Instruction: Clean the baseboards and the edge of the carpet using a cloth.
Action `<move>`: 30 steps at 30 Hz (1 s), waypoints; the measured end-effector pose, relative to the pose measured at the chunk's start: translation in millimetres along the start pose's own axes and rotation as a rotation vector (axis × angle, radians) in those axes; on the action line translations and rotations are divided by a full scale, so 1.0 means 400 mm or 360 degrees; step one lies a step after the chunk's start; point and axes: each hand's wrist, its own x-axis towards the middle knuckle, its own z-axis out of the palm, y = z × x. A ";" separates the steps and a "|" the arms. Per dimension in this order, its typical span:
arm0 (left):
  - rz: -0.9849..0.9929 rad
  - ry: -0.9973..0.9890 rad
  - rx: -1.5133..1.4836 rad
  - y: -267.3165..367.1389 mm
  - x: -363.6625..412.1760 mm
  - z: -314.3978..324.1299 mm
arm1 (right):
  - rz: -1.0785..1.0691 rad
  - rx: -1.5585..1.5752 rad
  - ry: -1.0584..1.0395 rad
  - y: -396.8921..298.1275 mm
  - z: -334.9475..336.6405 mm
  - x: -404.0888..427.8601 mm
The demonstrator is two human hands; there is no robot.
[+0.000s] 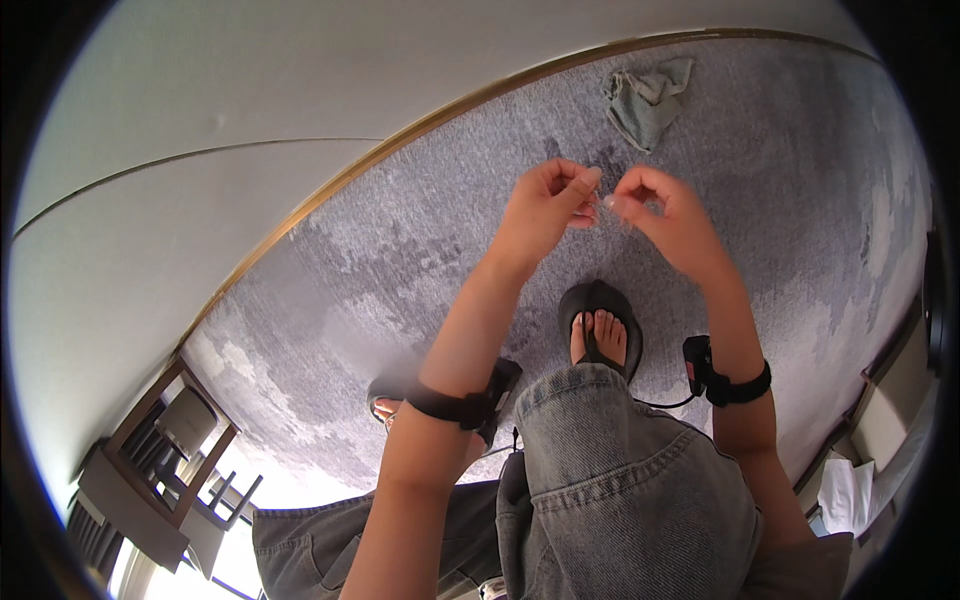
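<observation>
My left hand [546, 204] is raised over the carpet, thumb pressed towards curled fingers. Close by on its right, my right hand [660, 214] holds thumb and forefinger together in a pinch. A narrow gap separates the two sets of fingertips. Something tiny or thin may be at the fingertips, too small and blurred to tell. Beyond the hands, a crumpled grey-green cloth [649, 101] lies on the patterned grey carpet [420, 225].
A wooden baseboard [360, 169] edges the pale wall [225, 82]. My feet wear black thong sandals [636, 330]. Straps with small black devices [697, 365] circle both forearms, with cables. Chairs and a wooden frame [169, 442] stand lower left; white tissue [845, 491] lies lower right.
</observation>
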 end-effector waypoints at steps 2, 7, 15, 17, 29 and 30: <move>0.0013 0.0052 0.0030 0.000 -0.002 -0.001 | -0.0019 0.0047 0.0074 0.025 -0.003 0.006; 0.0046 -0.0056 0.0348 -0.026 -0.019 -0.014 | -0.0012 0.0068 0.0062 0.022 -0.002 0.023; -0.0114 0.0025 0.0371 -0.033 -0.026 -0.037 | -0.0672 -0.0693 0.0876 0.160 -0.053 0.172; -0.0039 0.0087 0.0305 -0.039 -0.023 -0.039 | -0.0506 -0.0885 0.1028 0.230 -0.084 0.225; 0.0041 0.0036 -0.0222 -0.080 -0.049 -0.073 | -0.0120 -0.0584 0.1491 0.267 -0.068 0.298; -0.0017 0.0030 -0.0155 -0.077 -0.049 -0.069 | -0.0166 -0.0613 0.1698 0.280 -0.115 0.311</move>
